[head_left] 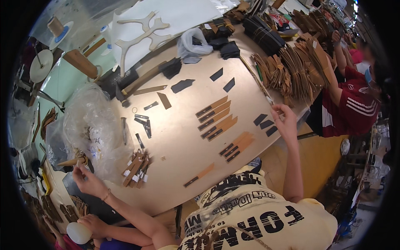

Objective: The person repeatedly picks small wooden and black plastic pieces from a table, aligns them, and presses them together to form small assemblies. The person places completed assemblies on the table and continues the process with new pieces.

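Observation:
My left hand (86,182), a bracelet at its wrist, is at the table's left edge with its fingers curled together. Its fingertips meet a pointed wooden piece (68,162) wound with bands; what they pinch is too small to tell. At the right edge my right hand (286,121) pinches the near end of a long thin stick (259,83). Close to that hand lie small dark pieces (263,121). Between my hands, brown strips with dark ends (214,114) lie in slanted rows, with a single strip (199,175) nearer me.
A clear plastic bag (93,129) and a bundle of tagged strips (137,166) lie left. A hammer (137,85) rests farther back. Brown bundles (287,73) are stacked far right, beside a person in red (350,104). Another person's hand (95,225) is lower left.

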`<state>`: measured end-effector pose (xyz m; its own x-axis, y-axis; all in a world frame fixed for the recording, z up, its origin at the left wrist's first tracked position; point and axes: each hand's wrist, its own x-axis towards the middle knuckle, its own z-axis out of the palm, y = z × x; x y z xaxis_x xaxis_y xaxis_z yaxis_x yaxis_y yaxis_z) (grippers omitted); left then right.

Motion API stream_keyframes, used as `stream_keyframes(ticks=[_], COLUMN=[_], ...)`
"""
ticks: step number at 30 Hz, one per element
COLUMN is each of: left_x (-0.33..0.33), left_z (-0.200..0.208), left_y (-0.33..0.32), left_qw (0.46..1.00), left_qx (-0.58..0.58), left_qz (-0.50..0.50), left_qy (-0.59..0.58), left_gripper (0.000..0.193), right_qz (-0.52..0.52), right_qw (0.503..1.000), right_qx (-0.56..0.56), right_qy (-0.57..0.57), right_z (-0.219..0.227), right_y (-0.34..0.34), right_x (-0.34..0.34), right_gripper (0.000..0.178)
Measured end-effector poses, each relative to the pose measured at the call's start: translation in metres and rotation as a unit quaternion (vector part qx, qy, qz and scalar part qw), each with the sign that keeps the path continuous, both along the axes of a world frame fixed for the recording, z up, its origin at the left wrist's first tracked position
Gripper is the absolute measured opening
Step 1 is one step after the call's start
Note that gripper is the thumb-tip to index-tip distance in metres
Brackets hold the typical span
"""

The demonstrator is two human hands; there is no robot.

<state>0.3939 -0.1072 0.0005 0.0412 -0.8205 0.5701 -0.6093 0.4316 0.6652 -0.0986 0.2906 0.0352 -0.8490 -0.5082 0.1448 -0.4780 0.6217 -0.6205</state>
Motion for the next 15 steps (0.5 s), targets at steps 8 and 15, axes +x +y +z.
stream_keyframes(ticks=[8, 15], left_x=[-0.091, -0.122], left_z=[0.017, 0.013], left_y=[0.138, 0.190], left_qw=[0.969, 0.957], left_qx=[0.129, 0.219], left_qz=[-0.062, -0.055], left_qy=[0.204, 0.180], left_gripper=[0.027, 0.023], right_qz=[0.230, 0.574], right_qw=[0.973, 0.807], right_qx=[-0.002, 0.140], right_qy=[0.000, -0.011], right_z=[-0.009, -0.028], right_y=[-0.087, -0.098], right_x=[0.022, 0.126], right_gripper=[0.021, 0.032])
